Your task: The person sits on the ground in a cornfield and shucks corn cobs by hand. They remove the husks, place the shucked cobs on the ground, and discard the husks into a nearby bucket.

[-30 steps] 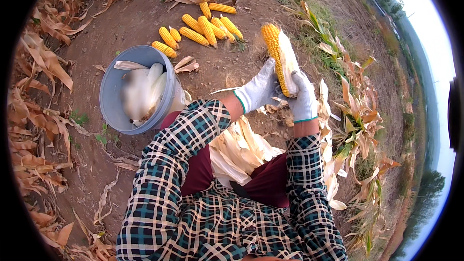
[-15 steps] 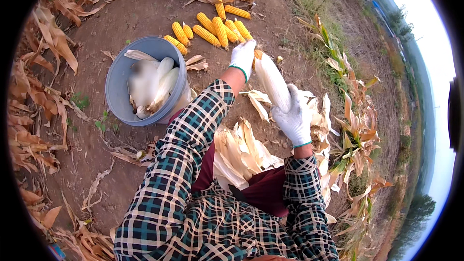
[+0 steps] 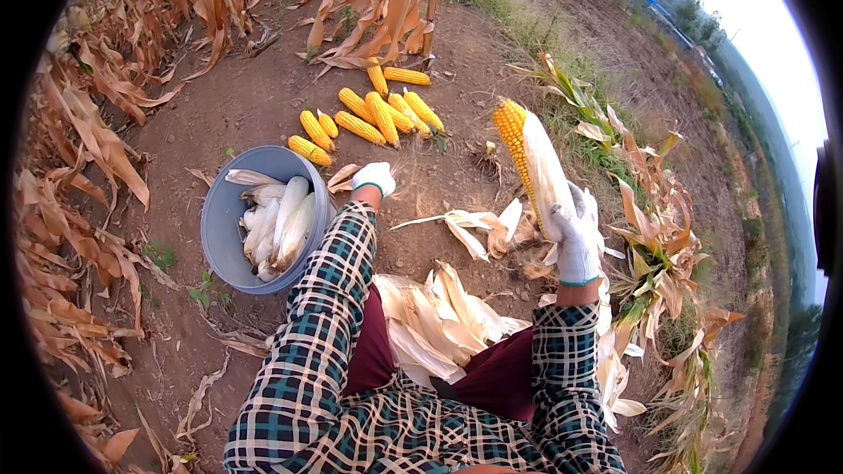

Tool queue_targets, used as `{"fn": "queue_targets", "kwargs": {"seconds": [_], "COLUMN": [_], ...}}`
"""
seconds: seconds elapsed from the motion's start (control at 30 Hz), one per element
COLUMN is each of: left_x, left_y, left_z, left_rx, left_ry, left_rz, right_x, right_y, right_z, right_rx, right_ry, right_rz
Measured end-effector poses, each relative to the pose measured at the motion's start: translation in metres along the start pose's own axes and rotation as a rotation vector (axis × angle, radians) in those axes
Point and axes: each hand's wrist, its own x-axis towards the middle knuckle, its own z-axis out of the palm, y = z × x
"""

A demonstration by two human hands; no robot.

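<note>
A partly husked ear of corn [image 3: 520, 147] stands tilted in my right hand [image 3: 577, 241], white-gloved and closed around its lower end. Yellow kernels show along its left side, while pale husk [image 3: 546, 167] still covers the right. My left hand [image 3: 375, 177], in a matching glove, is closed just right of the bucket [image 3: 323, 241]; whatever its fingers may hold is hidden. The grey bucket contains several ears in whitish husks [image 3: 294, 219]. Beyond my left hand, several bare yellow cobs [image 3: 380, 116] lie grouped on the soil.
Loose husks [image 3: 439, 312] are heaped between my knees, with more scattered ahead [image 3: 483, 226]. Dry corn stalks [image 3: 92, 114] line the left side, and another clump [image 3: 378, 9] stands beyond the cobs. Leafy stalks [image 3: 659, 272] and grass border the right.
My left hand has left the ear's tip and swung left and down toward the bucket. Husk has come off one side, exposing kernels. My right hand has kept its hold and shifted slightly right.
</note>
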Motion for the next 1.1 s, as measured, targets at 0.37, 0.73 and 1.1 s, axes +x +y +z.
{"fn": "queue_targets", "kwargs": {"seconds": [0.37, 0.73, 1.1], "left_x": [-0.024, -0.030, -0.027], "left_y": [0.042, 0.033, 0.043], "left_z": [-0.027, -0.038, -0.045], "left_rx": [0.060, -0.234, -0.079], "left_ry": [0.379, 0.553, 0.540], "left_rz": [-0.039, 0.107, 0.079], "right_x": [0.040, 0.043, 0.039], "right_y": [0.020, 0.032, 0.036], "right_z": [-0.045, -0.038, -0.028], "right_rx": [0.297, 0.255, 0.147], "right_ry": [0.260, 0.208, 0.141], "right_rz": [0.194, 0.131, 0.074]}}
